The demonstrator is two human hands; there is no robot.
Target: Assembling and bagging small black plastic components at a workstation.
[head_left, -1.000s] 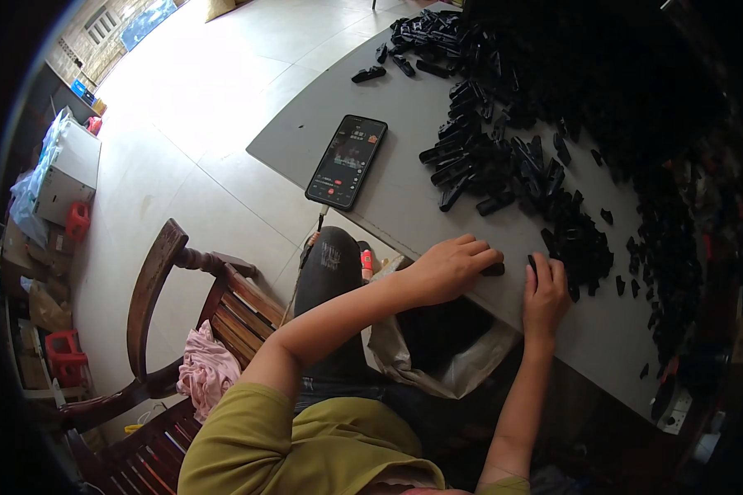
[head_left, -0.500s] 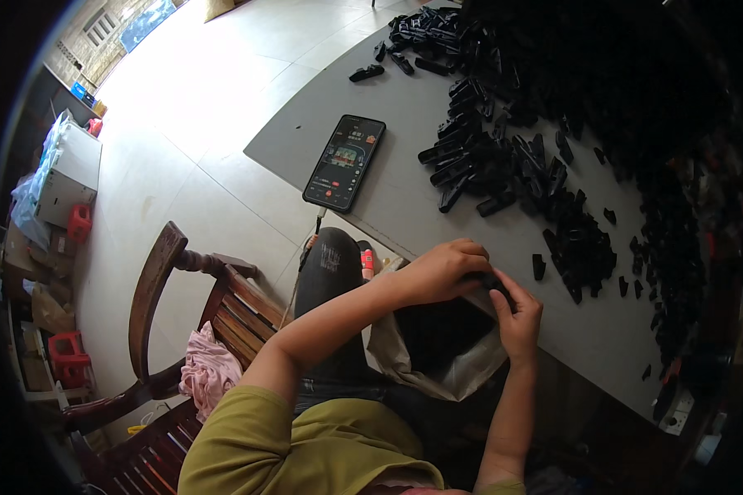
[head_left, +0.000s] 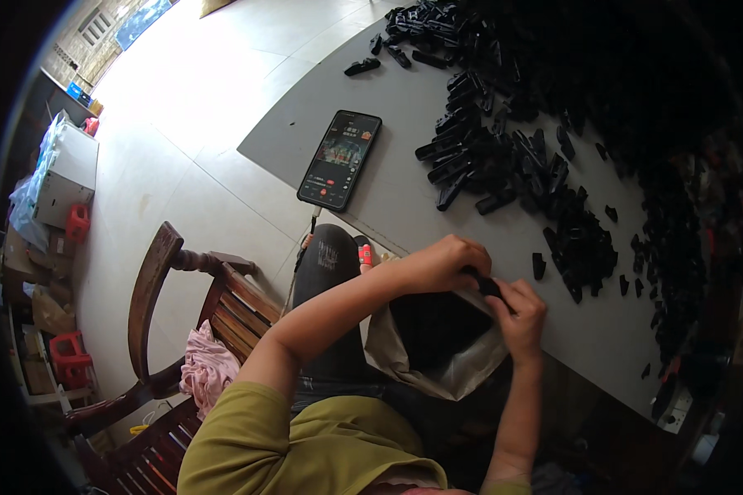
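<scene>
My left hand [head_left: 452, 262] and my right hand [head_left: 520, 316] meet at the table's near edge. Between them they hold a small black plastic piece [head_left: 489, 287], fingers closed on its two ends; its exact kind is too dark to tell. Below the hands, on my lap, a pale sack [head_left: 470, 378] gapes, its inside dark with black contents. Long black plastic parts [head_left: 462, 157] lie heaped on the table beyond my hands. Smaller black pieces [head_left: 582, 247] form another heap to the right, and a single one [head_left: 538, 266] lies near my right hand.
A phone [head_left: 338, 161] with a lit screen and a cable lies at the left of the grey table [head_left: 305, 99]. On the left stands a wooden chair [head_left: 153, 289] with a pink cloth [head_left: 209, 367] on it. Red stools [head_left: 71, 359] and a white cabinet [head_left: 68, 173] stand farther left.
My hands have drawn slightly apart, the left moving a little left and the right a little down. More of the black piece now shows between them. The phone's picture has changed.
</scene>
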